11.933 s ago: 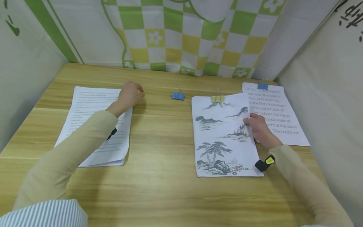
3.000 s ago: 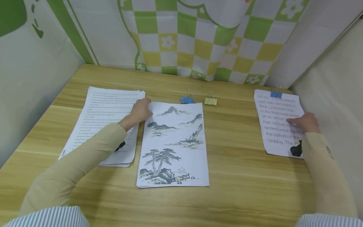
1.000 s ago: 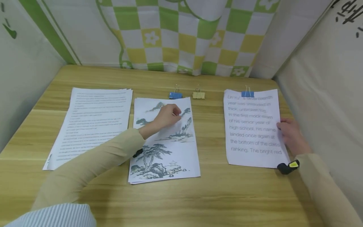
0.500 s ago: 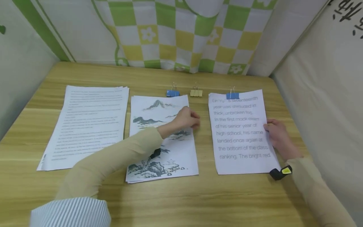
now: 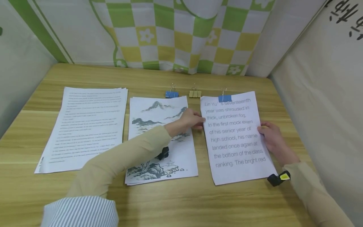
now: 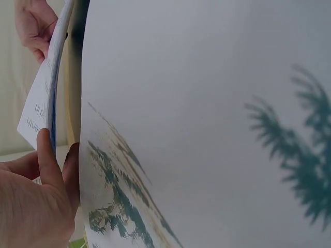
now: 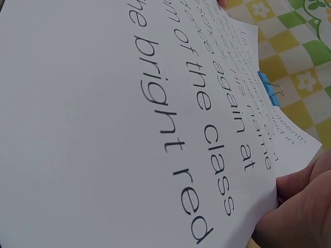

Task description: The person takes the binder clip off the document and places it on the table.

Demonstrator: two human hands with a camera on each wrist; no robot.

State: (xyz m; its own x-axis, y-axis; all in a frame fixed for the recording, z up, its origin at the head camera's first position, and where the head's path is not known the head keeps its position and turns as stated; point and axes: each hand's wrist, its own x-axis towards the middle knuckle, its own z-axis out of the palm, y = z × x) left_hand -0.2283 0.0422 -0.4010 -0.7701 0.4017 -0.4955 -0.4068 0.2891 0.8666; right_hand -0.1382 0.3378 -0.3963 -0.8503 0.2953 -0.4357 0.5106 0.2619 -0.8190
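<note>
On the wooden table (image 5: 158,201), my left hand (image 5: 189,120) and right hand (image 5: 271,138) pinch opposite edges of the clipped large-print stack (image 5: 235,138), just right of the unclipped landscape-print stack (image 5: 160,138). Blue binder clip (image 5: 171,94) and yellow binder clip (image 5: 195,93) lie unused.

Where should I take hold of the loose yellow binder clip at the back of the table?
Pinch the yellow metal binder clip by its two upright wire handles, coming from above. They stand up clear of the wooden table, while the loose blue binder clip and large-print paper stack leave little room at its sides.
</note>
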